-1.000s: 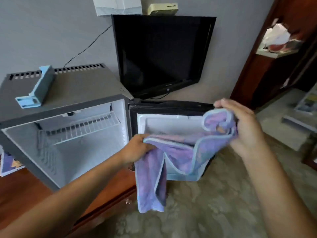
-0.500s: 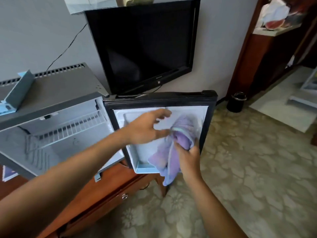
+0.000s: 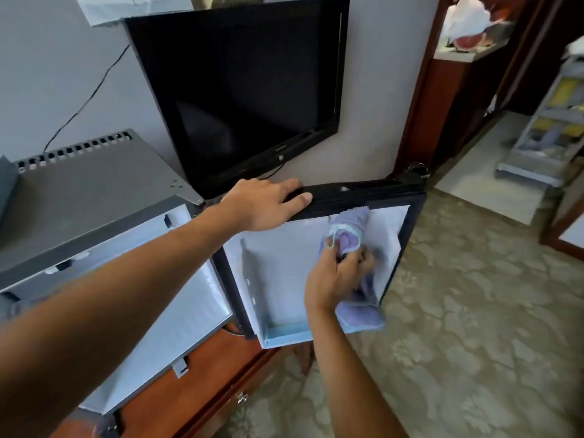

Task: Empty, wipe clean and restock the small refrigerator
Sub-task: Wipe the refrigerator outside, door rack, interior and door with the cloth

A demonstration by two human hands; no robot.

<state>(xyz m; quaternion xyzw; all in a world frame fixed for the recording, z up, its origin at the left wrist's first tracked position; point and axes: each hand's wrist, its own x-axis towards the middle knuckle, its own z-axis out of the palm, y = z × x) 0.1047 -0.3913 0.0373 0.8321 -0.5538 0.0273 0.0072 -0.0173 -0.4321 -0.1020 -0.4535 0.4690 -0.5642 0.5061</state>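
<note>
The small grey refrigerator (image 3: pixel 94 191) stands on a wooden cabinet with its door (image 3: pixel 278 273) swung wide open, white inner liner facing me. My left hand (image 3: pixel 262 203) rests flat on the door's black top edge, near the hinge side. My right hand (image 3: pixel 335 276) grips a bunched purple cloth (image 3: pixel 350 229) and presses it against the right part of the door liner. Part of the cloth hangs down past the lower right corner of the door. The cabinet interior at left looks white and bare, largely hidden by my left arm.
A black television (image 3: pixel 246 90) hangs on the wall right behind the door. The wooden cabinet (image 3: pixel 196 396) has a drawer below. Patterned carpet (image 3: pixel 458 327) spreads to the right. A light blue door shelf (image 3: pixel 284 333) runs along the door's bottom. A doorway and shelves lie far right.
My left hand let go of the cloth and moved up onto the door's top edge. My right hand carried the cloth against the door liner and bunched it tighter. The view shifted right.
</note>
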